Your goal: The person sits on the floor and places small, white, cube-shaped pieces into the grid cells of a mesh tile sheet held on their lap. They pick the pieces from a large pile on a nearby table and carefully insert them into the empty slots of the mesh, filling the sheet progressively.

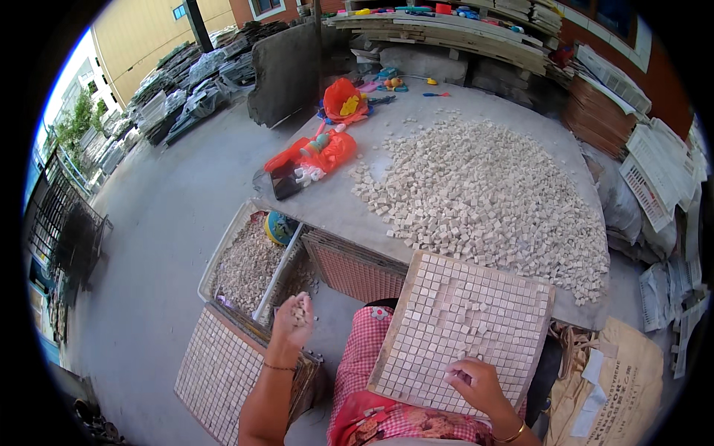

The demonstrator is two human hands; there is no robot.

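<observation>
My left hand (291,327), cupped around small stone pieces (299,313); my right hand (480,383), fingers curled over the near part of the gridded tray (396,316) above my lap, whether pinching anything I cannot tell. The step in hand appears to be seating pieces; the next move likely calls for a fine pinch. Loose pieces (482,327) atop the grid obstruct. Beyond: stone heap (483,201), table (338,204), red bags (333,151); leftward, a white bin (213,256).
</observation>
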